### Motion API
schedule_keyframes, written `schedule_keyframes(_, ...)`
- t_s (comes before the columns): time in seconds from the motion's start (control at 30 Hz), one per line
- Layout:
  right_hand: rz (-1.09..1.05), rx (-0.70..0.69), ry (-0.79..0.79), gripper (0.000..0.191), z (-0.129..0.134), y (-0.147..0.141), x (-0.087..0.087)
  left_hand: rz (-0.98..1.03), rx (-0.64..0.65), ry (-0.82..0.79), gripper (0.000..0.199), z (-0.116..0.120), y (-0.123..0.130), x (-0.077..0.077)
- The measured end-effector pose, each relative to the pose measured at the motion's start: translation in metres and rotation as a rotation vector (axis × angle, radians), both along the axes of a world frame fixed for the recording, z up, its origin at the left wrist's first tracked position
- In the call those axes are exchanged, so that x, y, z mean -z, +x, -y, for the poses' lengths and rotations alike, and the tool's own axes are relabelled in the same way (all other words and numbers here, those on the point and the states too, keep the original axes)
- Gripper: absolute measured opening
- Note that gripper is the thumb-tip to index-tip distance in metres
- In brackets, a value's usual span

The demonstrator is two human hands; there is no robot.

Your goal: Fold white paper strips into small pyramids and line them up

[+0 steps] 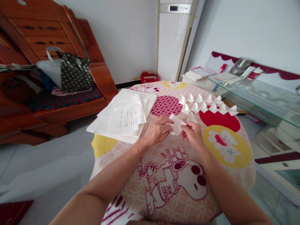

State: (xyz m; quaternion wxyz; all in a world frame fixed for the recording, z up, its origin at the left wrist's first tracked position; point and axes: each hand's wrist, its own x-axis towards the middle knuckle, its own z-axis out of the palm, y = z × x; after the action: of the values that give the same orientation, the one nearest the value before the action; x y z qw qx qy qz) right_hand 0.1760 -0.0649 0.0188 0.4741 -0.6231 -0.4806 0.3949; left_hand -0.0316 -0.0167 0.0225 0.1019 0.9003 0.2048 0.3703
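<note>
A small white sheet of folded paper [177, 123] is held between my two hands over the round table. My left hand [159, 128] grips its left edge, fingers bent over it. At its lower right corner my right hand [191, 133] pinches the paper between thumb and fingers. Just behind my right hand stands a single folded paper piece [192, 117]. Beyond it, several pointed white paper shapes [203, 107] stand in rows. To the left of my left hand lies a pile of paper sheets [124, 122], the top ones printed.
A patterned cloth [164, 150] covers the table. On the right is a glass-topped cabinet [262, 97] with papers and cups. A wooden armchair [100, 81] with a dotted bag [75, 72] stands at the left. Behind the table rises a tall white appliance [173, 40].
</note>
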Motion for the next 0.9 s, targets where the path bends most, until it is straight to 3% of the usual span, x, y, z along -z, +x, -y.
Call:
schedule_keyframes(0.1,0.053,-0.005,-0.108,0.020,0.000,0.005,-0.001,-0.054,0.091,-0.041,0.020,-0.008,-0.006,0.000)
schedule_keyframes(0.27,0.393,-0.128,-0.341,0.027,0.002,0.013,-0.014,-0.173,0.215,-0.151,0.020,-0.015,-0.013,0.003)
schedule_keyframes(0.47,0.688,-0.319,-0.425,0.031,0.008,0.019,-0.024,-0.277,0.247,-0.243,0.026,-0.010,-0.015,0.008)
schedule_keyframes(0.6,0.832,-0.327,-0.289,0.030,0.009,0.028,-0.020,-0.377,0.265,-0.246,0.045,-0.009,-0.013,0.010)
schedule_keyframes(0.7,0.904,-0.156,-0.074,0.025,0.008,0.030,-0.020,-0.385,0.284,-0.248,0.039,-0.010,-0.013,0.011)
schedule_keyframes(0.77,0.855,-0.123,0.085,0.017,0.010,0.024,-0.022,-0.380,0.279,-0.266,0.030,-0.011,-0.014,0.012)
schedule_keyframes(0.9,0.816,-0.399,0.262,0.019,0.017,0.002,-0.026,-0.379,0.276,-0.317,0.025,-0.011,-0.015,0.008)
